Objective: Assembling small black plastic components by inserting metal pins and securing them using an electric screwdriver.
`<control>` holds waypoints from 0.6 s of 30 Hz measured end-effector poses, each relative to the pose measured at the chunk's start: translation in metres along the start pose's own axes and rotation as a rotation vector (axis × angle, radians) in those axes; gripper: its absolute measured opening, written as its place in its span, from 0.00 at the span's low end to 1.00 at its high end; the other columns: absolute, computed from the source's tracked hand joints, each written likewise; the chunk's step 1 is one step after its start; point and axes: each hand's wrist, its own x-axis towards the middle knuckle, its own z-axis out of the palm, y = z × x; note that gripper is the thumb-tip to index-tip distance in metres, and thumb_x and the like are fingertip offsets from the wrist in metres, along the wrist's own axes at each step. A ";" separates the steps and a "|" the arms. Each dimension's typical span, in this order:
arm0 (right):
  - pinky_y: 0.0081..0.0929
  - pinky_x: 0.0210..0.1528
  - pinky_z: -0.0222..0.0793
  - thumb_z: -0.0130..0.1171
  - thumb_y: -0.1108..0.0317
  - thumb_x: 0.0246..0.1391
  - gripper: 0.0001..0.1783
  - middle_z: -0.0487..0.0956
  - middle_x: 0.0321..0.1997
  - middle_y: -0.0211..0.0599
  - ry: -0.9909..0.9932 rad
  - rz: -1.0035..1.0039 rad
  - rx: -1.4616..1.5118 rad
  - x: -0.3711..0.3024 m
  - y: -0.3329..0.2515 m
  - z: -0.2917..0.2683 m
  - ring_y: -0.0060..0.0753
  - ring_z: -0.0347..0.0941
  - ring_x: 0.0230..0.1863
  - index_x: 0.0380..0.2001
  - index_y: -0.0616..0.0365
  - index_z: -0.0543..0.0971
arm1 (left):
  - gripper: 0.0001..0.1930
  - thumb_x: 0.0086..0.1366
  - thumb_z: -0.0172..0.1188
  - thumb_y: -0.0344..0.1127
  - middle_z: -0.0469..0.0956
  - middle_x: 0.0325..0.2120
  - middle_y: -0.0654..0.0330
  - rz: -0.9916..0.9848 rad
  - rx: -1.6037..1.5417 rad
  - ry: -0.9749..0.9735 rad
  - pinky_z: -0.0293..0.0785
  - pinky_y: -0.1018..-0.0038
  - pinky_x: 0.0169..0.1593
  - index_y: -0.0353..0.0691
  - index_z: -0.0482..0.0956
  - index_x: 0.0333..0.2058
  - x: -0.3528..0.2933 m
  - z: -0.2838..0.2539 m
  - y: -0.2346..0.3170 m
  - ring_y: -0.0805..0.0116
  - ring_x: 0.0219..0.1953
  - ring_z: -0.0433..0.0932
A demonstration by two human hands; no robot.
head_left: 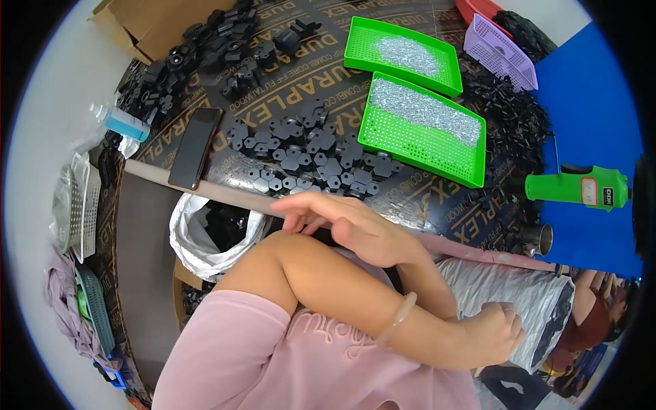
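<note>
My arms are crossed in front of my pink top. My left forearm, with a pale bangle [404, 311] on it, runs to the right. It ends in my left hand [490, 335], whose fingers are curled in; whatever is inside them is hidden. Over my left elbow, near the table edge, is my right hand [355, 229], fingers partly stretched and thumb apart, with nothing seen in it. Just beyond it on the dark printed board lie several black hexagon-shaped plastic parts [328, 167]. A dark phone [196, 148] rests left of them.
Two green perforated trays [417, 164] hold small silvery pieces. A green power tool [577, 188] stands out at right, above a metal cup [540, 239]. Black parts pile up at far left. A white bag [191, 249] hangs below the edge; a blue bottle [126, 124] lies left.
</note>
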 end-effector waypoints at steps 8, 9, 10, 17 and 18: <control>0.39 0.53 0.66 0.29 0.17 0.55 0.60 0.80 0.49 0.47 -0.125 -0.169 -0.211 -0.042 -0.028 -0.007 0.50 0.74 0.48 0.62 0.66 0.72 | 0.11 0.52 0.61 0.37 0.76 0.27 0.58 -0.029 -0.058 0.041 0.72 0.74 0.29 0.37 0.76 0.31 -0.016 0.023 -0.003 0.62 0.33 0.76; 0.37 0.50 0.70 0.31 0.20 0.59 0.57 0.81 0.48 0.47 -0.185 -0.192 -0.134 -0.048 -0.036 -0.017 0.46 0.77 0.45 0.62 0.67 0.72 | 0.11 0.52 0.61 0.37 0.76 0.27 0.58 -0.004 -0.068 0.040 0.72 0.74 0.29 0.37 0.76 0.31 -0.019 0.011 -0.011 0.62 0.33 0.76; 0.35 0.47 0.72 0.32 0.23 0.62 0.54 0.81 0.46 0.47 -0.089 -0.093 -0.132 -0.062 -0.041 -0.021 0.43 0.78 0.44 0.62 0.66 0.72 | 0.11 0.53 0.61 0.35 0.77 0.28 0.57 0.005 -0.139 0.022 0.74 0.74 0.29 0.36 0.76 0.34 -0.021 -0.002 -0.018 0.62 0.33 0.78; 0.24 0.39 0.74 0.66 0.75 0.54 0.12 0.82 0.37 0.37 0.807 0.351 -0.562 -0.172 -0.026 -0.037 0.29 0.79 0.37 0.44 0.60 0.83 | 0.25 0.48 0.72 0.31 0.81 0.34 0.54 -0.214 -0.745 -0.203 0.81 0.65 0.37 0.34 0.76 0.47 -0.061 -0.068 -0.088 0.59 0.33 0.83; 0.24 0.37 0.73 0.67 0.77 0.52 0.12 0.81 0.37 0.37 0.975 0.337 -0.687 -0.188 -0.015 -0.041 0.28 0.78 0.35 0.41 0.61 0.83 | 0.26 0.48 0.72 0.32 0.81 0.35 0.53 -0.304 -0.754 -0.214 0.81 0.66 0.37 0.34 0.76 0.47 -0.067 -0.075 -0.101 0.60 0.34 0.84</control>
